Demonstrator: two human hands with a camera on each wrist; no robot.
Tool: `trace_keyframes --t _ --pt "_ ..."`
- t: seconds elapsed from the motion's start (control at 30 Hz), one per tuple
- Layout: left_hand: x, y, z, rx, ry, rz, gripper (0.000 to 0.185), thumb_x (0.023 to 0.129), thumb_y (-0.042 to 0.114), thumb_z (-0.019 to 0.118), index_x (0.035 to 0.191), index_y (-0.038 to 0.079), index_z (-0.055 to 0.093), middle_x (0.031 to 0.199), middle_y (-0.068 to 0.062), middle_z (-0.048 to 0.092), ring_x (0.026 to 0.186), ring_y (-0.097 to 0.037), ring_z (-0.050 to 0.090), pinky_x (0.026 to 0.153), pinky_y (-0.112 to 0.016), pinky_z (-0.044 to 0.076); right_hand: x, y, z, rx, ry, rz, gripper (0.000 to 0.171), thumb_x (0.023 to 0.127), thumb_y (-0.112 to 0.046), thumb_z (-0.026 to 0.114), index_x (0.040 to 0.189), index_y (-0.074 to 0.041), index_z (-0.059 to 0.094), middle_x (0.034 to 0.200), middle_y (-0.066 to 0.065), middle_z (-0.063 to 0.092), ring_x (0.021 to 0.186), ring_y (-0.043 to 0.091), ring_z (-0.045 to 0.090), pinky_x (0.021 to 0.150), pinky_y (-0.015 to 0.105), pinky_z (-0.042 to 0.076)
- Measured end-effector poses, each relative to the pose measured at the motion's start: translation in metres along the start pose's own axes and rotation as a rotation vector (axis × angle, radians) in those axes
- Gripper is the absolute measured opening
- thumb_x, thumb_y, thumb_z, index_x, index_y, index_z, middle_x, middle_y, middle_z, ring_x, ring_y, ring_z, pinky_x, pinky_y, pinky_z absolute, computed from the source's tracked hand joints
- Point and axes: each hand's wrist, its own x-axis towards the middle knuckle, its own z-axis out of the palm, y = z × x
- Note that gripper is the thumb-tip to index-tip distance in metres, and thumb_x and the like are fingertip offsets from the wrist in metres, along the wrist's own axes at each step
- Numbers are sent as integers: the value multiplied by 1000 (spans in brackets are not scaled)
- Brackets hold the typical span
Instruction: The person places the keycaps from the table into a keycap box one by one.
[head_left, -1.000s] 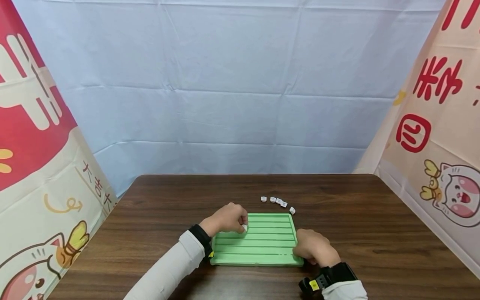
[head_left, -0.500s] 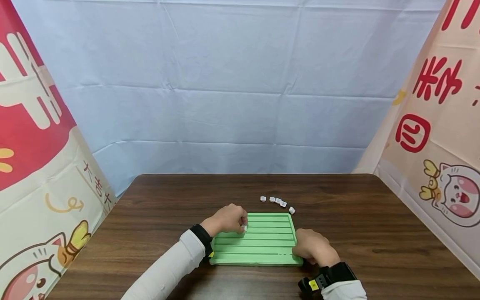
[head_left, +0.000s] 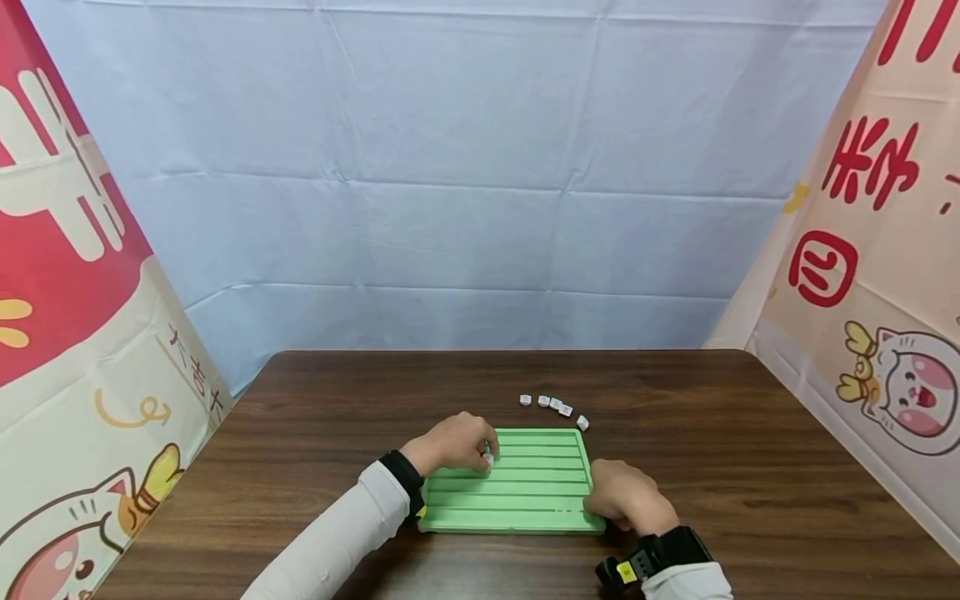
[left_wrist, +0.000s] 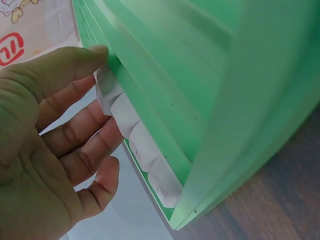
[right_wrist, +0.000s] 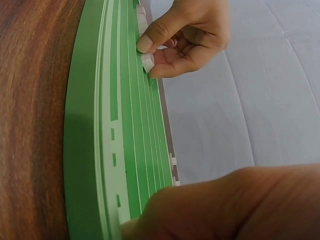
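Over the last second little has moved: the left hand (head_left: 452, 442) stays at the tray's (head_left: 525, 500) far left corner, its fingers (right_wrist: 150, 42) still pinching a small white tile (head_left: 488, 459), now lowered slightly toward a groove. It looks like the tile is being seated beside a row of tiles (left_wrist: 135, 135) already in that groove. The right hand (head_left: 626, 496) keeps resting on the tray's right edge, fingers curled over the rim. The tray is smooth green plastic, ribbed with long straight channels; the tiles are chunky, rounded blocks. Five loose tiles (head_left: 555, 404) lie on the dark wood-grain surface (head_left: 712, 433) just beyond the tray.
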Motion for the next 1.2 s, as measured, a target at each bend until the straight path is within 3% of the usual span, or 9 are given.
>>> trace_keyframes --t 0.17,0.57,0.97,1.1,1.2 --pt "-1 0 0 -6 0 20 13 84 6 67 94 12 72 57 7 49 49 -5 33 48 -20 27 0 0 0 -8 4 -1 21 78 1 53 59 -8 48 45 3 38 38 13 32 39 25 24" --pt "-2 0 0 -6 19 42 13 84 4 66 94 10 71 66 9 52 54 -4 38 51 -20 32 1 0 1 -10 -2 3 23 79 0 53 58 -9 49 44 2 38 38 13 32 39 25 24" --pt "-4 1 -1 -37 10 5 14 85 6 66 98 8 69 73 8 56 59 -5 47 54 -21 39 3 1 2 -16 -3 6 22 79 0 53 59 -8 50 44 2 38 37 13 32 39 24 24" --pt "-5 2 -2 -43 14 -2 18 86 8 66 103 7 68 65 8 53 54 -4 41 51 -20 34 2 1 2 -13 -3 4 22 79 0 53 59 -9 50 44 2 38 37 13 32 39 25 24" --pt "-6 3 -3 -47 18 -5 22 87 9 65 108 5 66 53 6 42 46 -6 28 47 -22 25 2 1 2 -18 2 4 22 79 0 53 59 -9 50 44 2 39 37 13 32 39 25 25"
